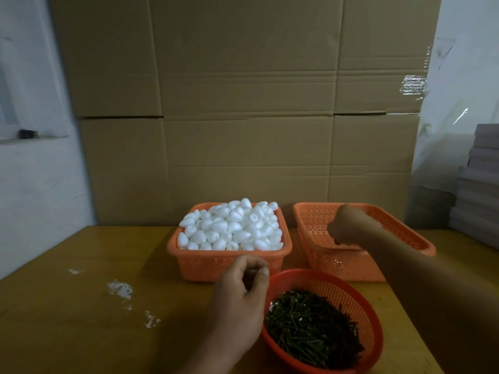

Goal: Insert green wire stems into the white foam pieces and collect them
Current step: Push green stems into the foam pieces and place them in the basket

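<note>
White egg-shaped foam pieces [232, 228] fill an orange square basket [229, 263] at the middle of the table. Short green wire stems [310, 325] lie heaped in a round red-orange basket [359, 300] at the front right. My left hand [240, 295] hovers between these two baskets, its fingers curled toward the thumb with nothing visible between them. My right hand [348, 228] reaches down into a second orange square basket [405, 233] at the right. Its fingers point downward and are hidden behind the hand; I cannot tell whether it holds anything.
A wall of flattened cardboard [243, 103] stands right behind the baskets. White foam crumbs [121, 288] dot the wooden table [81, 319] at the left. Stacked grey boxes [480, 184] rise at the far right edge.
</note>
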Available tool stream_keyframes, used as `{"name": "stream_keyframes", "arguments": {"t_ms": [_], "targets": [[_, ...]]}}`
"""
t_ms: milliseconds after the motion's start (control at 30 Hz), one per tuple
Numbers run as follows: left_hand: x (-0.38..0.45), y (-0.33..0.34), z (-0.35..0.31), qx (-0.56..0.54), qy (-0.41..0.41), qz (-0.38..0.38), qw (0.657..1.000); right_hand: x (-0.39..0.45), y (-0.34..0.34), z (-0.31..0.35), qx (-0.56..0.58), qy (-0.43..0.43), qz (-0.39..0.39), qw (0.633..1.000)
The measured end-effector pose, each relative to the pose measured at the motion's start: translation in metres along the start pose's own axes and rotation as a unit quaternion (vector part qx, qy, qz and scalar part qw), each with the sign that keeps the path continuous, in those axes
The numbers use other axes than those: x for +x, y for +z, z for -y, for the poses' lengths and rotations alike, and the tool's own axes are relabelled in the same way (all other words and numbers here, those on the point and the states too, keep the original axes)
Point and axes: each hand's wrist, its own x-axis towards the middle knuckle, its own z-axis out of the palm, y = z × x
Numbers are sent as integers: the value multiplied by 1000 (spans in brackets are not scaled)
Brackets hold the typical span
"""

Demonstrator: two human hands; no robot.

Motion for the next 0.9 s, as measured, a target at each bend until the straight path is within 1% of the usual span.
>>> {"name": "stream_keyframes", "arguments": {"t_ms": [100, 233, 367, 433, 500, 600, 700, 767, 900], "targets": [[2, 0, 0, 12, 0, -16, 1000, -24, -8, 4, 49, -22, -37, 998], [6, -3, 3, 18, -13, -31, 999, -80, -18, 13, 94, -107, -67, 988], [15, -7, 0, 33, -18, -66, 997, -130, -22, 15, 128, -161, -96, 974], [23, -10, -3, 59, -3, -72, 996, -145, -19, 11, 152, -174, -112, 966], [36, -11, -5, 115, 28, -77, 990, -156, -15, 8, 172, -182, -132, 959], [64, -11, -10, 215, 71, -90, 970, -165, -8, 4, 179, -191, -140, 955], [95, -11, -14, 323, 101, -78, 938, -167, 0, -1, 181, -193, -131, 955], [112, -11, -13, 377, 104, -58, 919, -167, 3, -5, 177, -189, -132, 957], [130, -5, -9, 441, 82, -28, 893, -165, 6, -8, 169, -183, -124, 960]]}}
